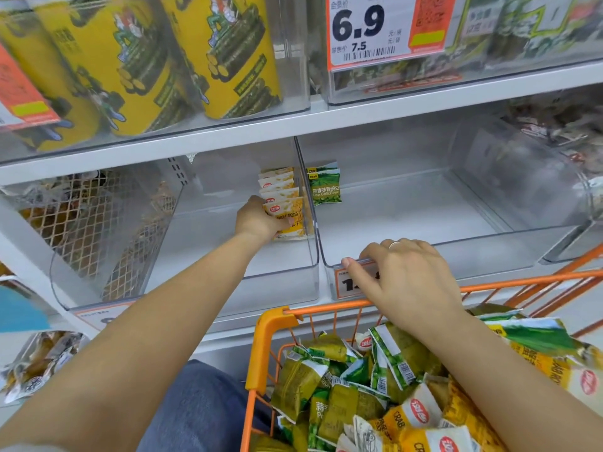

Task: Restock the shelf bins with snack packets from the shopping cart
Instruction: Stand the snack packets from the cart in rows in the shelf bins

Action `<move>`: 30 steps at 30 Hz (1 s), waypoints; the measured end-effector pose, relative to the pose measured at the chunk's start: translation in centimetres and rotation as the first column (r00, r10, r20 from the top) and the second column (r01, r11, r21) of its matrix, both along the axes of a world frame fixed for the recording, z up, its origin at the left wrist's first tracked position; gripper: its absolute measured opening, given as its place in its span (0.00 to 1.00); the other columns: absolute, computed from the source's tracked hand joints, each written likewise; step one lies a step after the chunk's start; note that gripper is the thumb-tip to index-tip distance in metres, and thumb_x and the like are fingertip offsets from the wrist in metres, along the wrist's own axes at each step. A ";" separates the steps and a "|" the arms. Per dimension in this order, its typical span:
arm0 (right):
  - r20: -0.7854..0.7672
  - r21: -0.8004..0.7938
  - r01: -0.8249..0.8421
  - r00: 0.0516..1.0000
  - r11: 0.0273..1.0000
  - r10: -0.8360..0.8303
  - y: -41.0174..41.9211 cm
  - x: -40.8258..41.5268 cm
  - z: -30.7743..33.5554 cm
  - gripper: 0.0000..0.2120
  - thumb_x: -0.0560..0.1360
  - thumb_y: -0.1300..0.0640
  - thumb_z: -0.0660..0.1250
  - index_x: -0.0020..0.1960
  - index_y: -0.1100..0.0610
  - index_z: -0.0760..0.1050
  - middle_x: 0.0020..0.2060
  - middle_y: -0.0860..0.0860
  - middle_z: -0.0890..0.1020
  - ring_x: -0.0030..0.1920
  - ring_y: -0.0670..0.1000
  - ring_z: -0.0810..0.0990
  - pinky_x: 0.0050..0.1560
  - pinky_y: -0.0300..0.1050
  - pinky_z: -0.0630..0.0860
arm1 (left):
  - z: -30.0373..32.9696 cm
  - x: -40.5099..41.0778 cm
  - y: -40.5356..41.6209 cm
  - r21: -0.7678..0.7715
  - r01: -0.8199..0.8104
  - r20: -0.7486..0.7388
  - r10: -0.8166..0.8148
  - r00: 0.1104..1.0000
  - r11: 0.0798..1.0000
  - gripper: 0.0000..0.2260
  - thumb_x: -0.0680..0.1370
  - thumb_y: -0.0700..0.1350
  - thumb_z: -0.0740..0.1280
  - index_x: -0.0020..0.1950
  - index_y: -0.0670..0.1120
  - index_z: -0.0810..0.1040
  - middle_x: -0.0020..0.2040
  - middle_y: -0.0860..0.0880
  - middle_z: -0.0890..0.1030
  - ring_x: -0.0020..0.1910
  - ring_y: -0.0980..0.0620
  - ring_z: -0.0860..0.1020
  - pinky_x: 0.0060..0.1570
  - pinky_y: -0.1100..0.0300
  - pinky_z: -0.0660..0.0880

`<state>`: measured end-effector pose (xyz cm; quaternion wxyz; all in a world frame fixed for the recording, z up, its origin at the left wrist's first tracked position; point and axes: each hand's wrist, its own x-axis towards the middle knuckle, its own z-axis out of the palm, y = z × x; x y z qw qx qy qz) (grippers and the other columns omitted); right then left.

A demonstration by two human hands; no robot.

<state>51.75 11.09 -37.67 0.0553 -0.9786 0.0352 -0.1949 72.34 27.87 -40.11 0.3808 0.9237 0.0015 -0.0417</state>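
Standing yellow packets [287, 207] in the left bin [182, 282], the left hand [257, 220] grips the front one against the divider. The right hand [404, 275], fingers curled, holds the right bin [489, 252] by its front rim. Next, I judge: release, then reach into the cart [274, 324] for more.

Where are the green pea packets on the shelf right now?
The green pea packets stand at the back left corner of the right-hand clear plastic bin, just across the divider from the yellow packets.
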 end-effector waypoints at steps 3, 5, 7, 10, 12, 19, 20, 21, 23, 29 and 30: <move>-0.088 0.103 -0.036 0.995 0.994 0.045 -0.3 0.1 0.6 0.25 0.77 0.36 0.51 0.49 0.50 0.81 0.39 0.48 0.83 0.42 0.51 0.79 0.50 0.46 0.72 | 0.4 -0.4 0.5 -0.378 -0.033 -0.225 -0.057 0.973 0.925 0.17 0.70 0.41 0.76 0.57 0.40 0.78 0.55 0.44 0.82 0.53 0.48 0.81 0.44 0.61 0.80; -0.155 0.367 -0.047 0.982 0.929 0.110 -1.0 -0.1 1.5 0.20 0.76 0.36 0.57 0.54 0.47 0.80 0.48 0.45 0.83 0.50 0.48 0.79 0.55 0.45 0.72 | 1.3 -1.1 1.1 -0.479 -0.063 -0.292 -0.091 0.952 0.876 0.14 0.72 0.37 0.74 0.56 0.40 0.78 0.57 0.44 0.81 0.52 0.49 0.81 0.45 0.61 0.78; -0.160 0.615 -0.024 0.975 0.788 0.154 -1.5 -0.7 3.2 0.16 0.75 0.40 0.62 0.55 0.48 0.80 0.50 0.42 0.82 0.50 0.45 0.79 0.54 0.43 0.74 | 3.0 -2.0 1.6 -0.463 -0.099 -0.194 0.008 0.981 0.881 0.15 0.73 0.37 0.72 0.58 0.40 0.77 0.57 0.45 0.79 0.52 0.50 0.77 0.45 0.61 0.76; -0.165 0.659 -0.042 0.966 0.751 0.199 -2.6 -2.4 5.5 0.12 0.76 0.45 0.64 0.54 0.49 0.79 0.42 0.41 0.82 0.45 0.43 0.81 0.51 0.43 0.75 | 6.8 -6.8 2.7 -0.618 0.017 0.089 0.049 0.995 0.786 0.11 0.75 0.34 0.67 0.57 0.40 0.76 0.49 0.47 0.79 0.49 0.51 0.77 0.41 0.62 0.77; -0.176 0.687 -0.045 0.958 0.725 0.227 -3.2 -3.9 6.5 0.10 0.75 0.45 0.64 0.51 0.48 0.80 0.41 0.43 0.84 0.44 0.43 0.82 0.52 0.47 0.77 | 9.0 -12.1 3.5 -0.624 0.291 0.175 -0.233 0.957 0.725 0.05 0.75 0.37 0.68 0.49 0.44 0.78 0.43 0.48 0.82 0.41 0.53 0.80 0.41 0.61 0.78; -0.156 0.674 -0.063 0.962 0.736 0.225 -1.9 -6.5 5.9 0.08 0.75 0.47 0.65 0.49 0.48 0.80 0.39 0.46 0.84 0.43 0.46 0.82 0.50 0.51 0.78 | 7.3 -23.6 2.1 -0.186 0.779 -0.194 -0.800 0.568 0.598 0.16 0.69 0.64 0.70 0.47 0.55 0.83 0.41 0.59 0.84 0.39 0.62 0.81 0.40 0.67 0.77; -0.145 0.662 -0.075 0.963 0.745 0.225 -1.6 -6.6 5.7 0.07 0.76 0.48 0.65 0.48 0.49 0.80 0.38 0.46 0.83 0.42 0.46 0.82 0.49 0.51 0.77 | 7.2 -24.1 1.6 -0.152 0.804 -0.211 -0.814 0.542 0.575 0.17 0.68 0.66 0.69 0.47 0.56 0.83 0.42 0.60 0.83 0.40 0.62 0.81 0.40 0.67 0.77; -0.133 0.647 -0.090 0.964 0.757 0.229 -1.4 -6.6 5.6 0.07 0.76 0.48 0.65 0.48 0.49 0.80 0.37 0.46 0.83 0.41 0.45 0.81 0.47 0.49 0.77 | 7.1 -24.3 1.3 -0.123 0.835 -0.230 -0.834 0.501 0.536 0.18 0.67 0.67 0.70 0.48 0.56 0.82 0.44 0.61 0.83 0.42 0.63 0.81 0.40 0.67 0.76; -0.132 0.603 -0.113 0.962 0.789 0.239 -1.1 -6.8 5.6 0.08 0.76 0.49 0.65 0.49 0.50 0.80 0.35 0.45 0.82 0.38 0.43 0.79 0.44 0.44 0.75 | 7.1 -24.6 1.0 -0.104 0.882 -0.271 -0.866 0.420 0.460 0.16 0.67 0.62 0.74 0.51 0.57 0.80 0.47 0.61 0.82 0.45 0.66 0.78 0.40 0.72 0.72; -0.053 0.774 -0.128 0.963 0.620 0.264 -0.4 -7.1 5.9 0.11 0.76 0.46 0.66 0.42 0.52 0.80 0.32 0.48 0.83 0.34 0.41 0.79 0.39 0.38 0.75 | 6.8 -23.8 1.2 -0.396 0.734 -0.202 -0.832 0.516 0.551 0.11 0.66 0.46 0.79 0.46 0.54 0.83 0.47 0.55 0.84 0.48 0.60 0.81 0.51 0.68 0.74; -0.047 0.826 -0.114 0.962 0.551 0.270 -0.4 -7.1 6.0 0.14 0.75 0.43 0.66 0.41 0.52 0.81 0.32 0.49 0.83 0.33 0.42 0.79 0.38 0.37 0.74 | 6.7 -23.4 1.4 -0.472 0.644 -0.170 -0.779 0.604 0.602 0.12 0.65 0.46 0.79 0.46 0.53 0.83 0.47 0.53 0.85 0.48 0.58 0.81 0.51 0.67 0.75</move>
